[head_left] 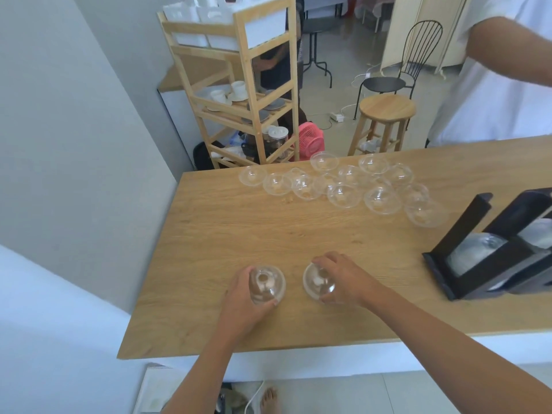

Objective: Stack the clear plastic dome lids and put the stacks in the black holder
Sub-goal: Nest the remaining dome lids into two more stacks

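Note:
My left hand point(239, 303) grips a clear dome lid point(266, 283) near the front of the wooden table point(227, 234), dome side up. My right hand point(348, 279) holds a second clear dome lid point(317, 281) just beside it; the two lids are a small gap apart. Several loose dome lids point(343, 182) lie scattered across the far side of the table. The black holder point(490, 249) stands tilted at the right edge, with stacked lids point(475, 249) inside its compartments.
Another person in a white shirt point(501, 85) stands behind the table at the far right, arm raised. Beyond the far edge are a wooden shelf rack point(239, 94), a round wooden stool point(385, 115) and a pink fan point(310, 140).

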Tool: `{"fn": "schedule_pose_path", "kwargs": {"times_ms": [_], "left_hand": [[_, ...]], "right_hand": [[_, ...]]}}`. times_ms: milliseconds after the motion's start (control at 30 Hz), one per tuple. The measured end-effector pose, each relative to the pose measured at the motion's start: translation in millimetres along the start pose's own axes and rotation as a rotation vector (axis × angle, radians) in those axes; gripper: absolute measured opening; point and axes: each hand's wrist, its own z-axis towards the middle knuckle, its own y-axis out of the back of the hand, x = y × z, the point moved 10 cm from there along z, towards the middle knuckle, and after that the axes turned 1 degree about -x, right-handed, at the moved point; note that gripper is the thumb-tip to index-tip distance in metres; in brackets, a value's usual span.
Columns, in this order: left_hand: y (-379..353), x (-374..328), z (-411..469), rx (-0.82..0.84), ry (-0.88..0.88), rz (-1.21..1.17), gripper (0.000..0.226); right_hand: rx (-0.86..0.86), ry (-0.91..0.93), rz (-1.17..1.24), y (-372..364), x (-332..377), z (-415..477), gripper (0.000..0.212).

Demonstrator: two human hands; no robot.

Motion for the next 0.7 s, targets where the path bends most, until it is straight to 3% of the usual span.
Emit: {"fn": "schedule_pose_path", "kwargs": {"times_ms": [167, 267, 333, 533, 700], "left_hand": [[-1, -4, 6, 0.040, -0.037, 0.086, 0.096], [1, 0, 9, 0.095, -0.028, 0.112, 0.114], [16, 4, 16, 0.080, -0.002, 0.071, 0.121], [75, 8, 72, 0.029, -0.011, 0.110, 0.109], [101, 9, 141, 0.128, -0.016, 0.255, 0.109]], "right_hand": [[0.042, -0.028, 0.009, -3, 1, 8, 0.100], [0.069, -0.062, 0.041, -2, -2, 11, 0.111], [0.026, -0.064, 0.028, 9, -2, 18, 0.105], [-0.079, -0.090, -0.025, 50, 11, 59, 0.088], [-0.122, -0.119, -0.037, 79, 27, 104, 0.082]]}}
